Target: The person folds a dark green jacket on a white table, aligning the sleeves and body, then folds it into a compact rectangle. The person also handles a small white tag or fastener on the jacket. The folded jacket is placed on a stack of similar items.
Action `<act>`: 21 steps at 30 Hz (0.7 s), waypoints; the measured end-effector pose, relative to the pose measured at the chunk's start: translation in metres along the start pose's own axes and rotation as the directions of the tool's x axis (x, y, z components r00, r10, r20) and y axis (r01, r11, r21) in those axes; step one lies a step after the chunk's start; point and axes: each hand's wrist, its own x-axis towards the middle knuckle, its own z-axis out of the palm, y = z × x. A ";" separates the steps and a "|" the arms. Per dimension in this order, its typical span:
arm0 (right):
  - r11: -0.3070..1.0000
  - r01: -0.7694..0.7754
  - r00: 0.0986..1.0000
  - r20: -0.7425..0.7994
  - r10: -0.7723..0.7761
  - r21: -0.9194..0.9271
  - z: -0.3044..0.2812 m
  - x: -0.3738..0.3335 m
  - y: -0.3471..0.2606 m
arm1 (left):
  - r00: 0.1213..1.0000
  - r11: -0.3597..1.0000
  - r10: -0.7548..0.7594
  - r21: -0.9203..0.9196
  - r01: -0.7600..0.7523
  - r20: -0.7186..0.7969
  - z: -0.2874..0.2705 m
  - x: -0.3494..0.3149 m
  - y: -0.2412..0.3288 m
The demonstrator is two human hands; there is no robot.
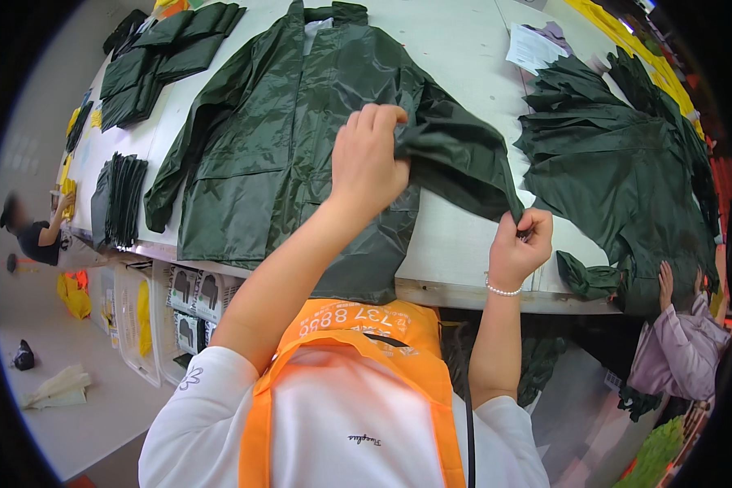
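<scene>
A dark green rain jacket (pixel 248 175) is spread front up on the white table before me, its collar at the far side and its hem at the near edge. The right-hand sleeve (pixel 459 154) is lifted off the tabletop and stretched between my hands. My left hand (pixel 370 154) lies over the jacket's right side, fingers curled round the sleeve's upper part. Pinched in my right hand (pixel 520 244), which has a beaded bracelet at the wrist, is the sleeve's cuff end. The opposite sleeve (pixel 179 175) hangs down along the jacket's left side.
Folded dark green garments (pixel 163 61) lie at the far left, with an upright folded stack (pixel 118 199) nearer. Loose green garments (pixel 610 163) cover the right, beside a paper sheet (pixel 534 49). A co-worker's hand (pixel 665 285) touches them. White crates (pixel 134 325) stand below the table's left edge.
</scene>
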 end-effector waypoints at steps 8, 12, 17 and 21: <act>0.989 0.118 0.982 0.157 -0.102 -0.092 -0.023 -0.012 -0.009 | 0.987 0.910 0.141 -0.402 -0.099 0.075 0.008 -0.033 0.023; 0.978 0.094 0.953 0.303 -0.034 -0.185 -0.042 -0.021 -0.008 | 0.949 0.873 0.308 -0.418 -0.252 0.072 -0.008 -0.030 0.020; 0.972 0.032 0.892 0.445 0.077 -0.232 -0.050 -0.019 -0.018 | 0.892 0.839 0.438 -0.408 -0.359 0.116 -0.008 -0.040 0.016; 0.956 -0.191 0.725 0.625 0.289 -0.220 -0.062 -0.007 -0.036 | 0.906 0.817 0.422 -0.448 -0.363 0.034 -0.005 -0.040 0.017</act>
